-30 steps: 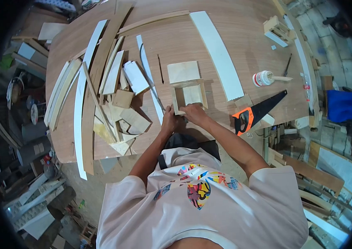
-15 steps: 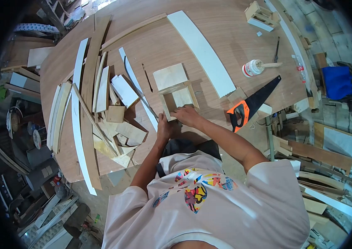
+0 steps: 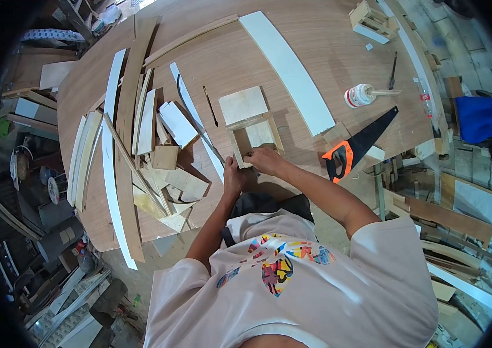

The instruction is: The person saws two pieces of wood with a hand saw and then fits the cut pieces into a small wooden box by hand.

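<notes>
A small open wooden box [image 3: 238, 142] stands near the table's front edge, in front of my body. My left hand [image 3: 233, 174] grips its near left corner, fingers closed against the outside. At the near side my right hand [image 3: 264, 159] holds the box wall, its fingers bent over the edge and partly inside; the fingertips are hidden. A flat pale wood panel [image 3: 243, 104] lies against the far side of the box. Left of my left hand runs a narrow white strip [image 3: 215, 166] with a thin dark curved strip over it.
A handsaw [image 3: 368, 139] with an orange handle lies right of the box, near a white jar [image 3: 360, 95] with sticks on it. A wide white board [image 3: 286, 69] lies beyond. Wood offcuts [image 3: 179, 185] are piled at left. A small slatted wooden piece [image 3: 372, 22] sits far right.
The whole view has shifted slightly, so the table and its things appear a little further right. Both hands stay on the box, with only a slight change in the right hand's fingers.
</notes>
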`<state>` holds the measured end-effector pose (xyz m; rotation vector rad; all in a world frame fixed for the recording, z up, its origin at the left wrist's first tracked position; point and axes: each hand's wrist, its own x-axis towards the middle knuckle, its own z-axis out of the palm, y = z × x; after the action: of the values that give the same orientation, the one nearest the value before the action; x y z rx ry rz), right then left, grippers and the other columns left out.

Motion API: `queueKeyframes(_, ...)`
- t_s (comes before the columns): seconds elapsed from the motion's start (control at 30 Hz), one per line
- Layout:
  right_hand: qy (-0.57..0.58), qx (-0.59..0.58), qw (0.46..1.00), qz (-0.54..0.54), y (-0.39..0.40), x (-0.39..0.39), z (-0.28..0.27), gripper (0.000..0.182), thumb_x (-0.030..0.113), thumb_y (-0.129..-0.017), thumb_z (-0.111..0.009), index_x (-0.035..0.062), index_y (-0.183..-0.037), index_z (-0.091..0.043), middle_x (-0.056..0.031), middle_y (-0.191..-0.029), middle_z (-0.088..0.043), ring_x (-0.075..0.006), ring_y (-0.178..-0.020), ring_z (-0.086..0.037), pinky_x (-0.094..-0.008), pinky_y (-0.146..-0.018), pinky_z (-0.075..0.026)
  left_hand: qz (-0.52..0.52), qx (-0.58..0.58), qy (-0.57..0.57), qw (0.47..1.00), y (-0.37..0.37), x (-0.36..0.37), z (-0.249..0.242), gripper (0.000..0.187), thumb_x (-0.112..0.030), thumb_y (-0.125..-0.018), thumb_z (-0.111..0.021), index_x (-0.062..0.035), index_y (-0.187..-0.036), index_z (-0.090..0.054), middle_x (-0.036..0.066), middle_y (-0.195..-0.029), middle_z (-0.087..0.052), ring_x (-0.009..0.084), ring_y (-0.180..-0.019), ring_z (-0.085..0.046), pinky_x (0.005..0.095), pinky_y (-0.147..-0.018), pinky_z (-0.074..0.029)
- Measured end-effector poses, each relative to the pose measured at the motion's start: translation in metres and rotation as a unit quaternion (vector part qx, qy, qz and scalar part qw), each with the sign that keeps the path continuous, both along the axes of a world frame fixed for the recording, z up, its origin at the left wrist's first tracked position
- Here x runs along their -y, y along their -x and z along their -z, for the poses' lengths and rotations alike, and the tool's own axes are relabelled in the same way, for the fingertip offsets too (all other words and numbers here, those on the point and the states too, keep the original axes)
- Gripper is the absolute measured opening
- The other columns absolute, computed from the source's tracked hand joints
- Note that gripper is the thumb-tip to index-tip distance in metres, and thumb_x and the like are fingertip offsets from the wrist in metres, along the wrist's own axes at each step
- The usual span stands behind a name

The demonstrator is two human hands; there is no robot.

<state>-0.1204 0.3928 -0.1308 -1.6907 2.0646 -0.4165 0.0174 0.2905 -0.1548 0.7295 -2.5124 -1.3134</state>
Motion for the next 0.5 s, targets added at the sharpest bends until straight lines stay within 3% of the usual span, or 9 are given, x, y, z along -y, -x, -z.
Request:
queueKeyframes(0.3,-0.01,0.004,1.0,-0.029,0.004,0.003,0.004,0.017,0.008,-0.079,-0.055,0.0099,-0.093,-0.063,-0.0201,-0.085,-0.062,-0.0365,-0.083,-0.066,-0.0429,-0.07,-0.054,-0.015,-0.011,-0.026,1.0,0.0,-0.001,-0.003,0.024,0.006,-0.065,-0.056,0.0028,-0.088,-0.06,0.015,-0.08,-0.047,0.0334,-0.077,-0.052,0.039,-0.068,-0.044)
queueKeyframes(0.37,-0.005,0.004,1.0,-0.023,0.003,0.003,0.005,0.021,0.007,-0.072,-0.063,0.0071,-0.092,-0.06,-0.0196,-0.084,-0.062,-0.0353,-0.08,-0.065,-0.0423,-0.069,-0.054,-0.013,-0.015,-0.024,1.0,-0.001,-0.001,0.0,0.021,0.006,-0.066,-0.056,0.0029,-0.086,-0.06,0.015,-0.079,-0.047,0.0327,-0.075,-0.052,0.0387,-0.067,-0.044)
queueKeyframes(0.43,-0.014,0.002,0.999,-0.029,0.004,0.004,0.004,0.021,0.007,-0.072,-0.063,0.0075,-0.093,-0.061,-0.0194,-0.083,-0.062,-0.0347,-0.079,-0.066,-0.042,-0.069,-0.054,-0.023,-0.023,-0.015,0.999,-0.001,-0.001,0.002,0.019,0.005,-0.067,-0.057,0.0026,-0.085,-0.061,0.015,-0.078,-0.047,0.0316,-0.073,-0.052,0.0383,-0.065,-0.044)
queueKeyframes(0.5,-0.023,-0.001,0.999,-0.034,0.005,0.004,0.003,0.021,0.008,-0.072,-0.063,0.008,-0.093,-0.061,-0.0191,-0.083,-0.063,-0.0342,-0.079,-0.066,-0.0417,-0.069,-0.054,-0.017,-0.018,-0.016,1.0,-0.002,-0.002,0.002,0.026,0.005,-0.067,-0.056,0.0025,-0.092,-0.061,0.016,-0.081,-0.049,0.0339,-0.076,-0.053,0.0402,-0.068,-0.045)
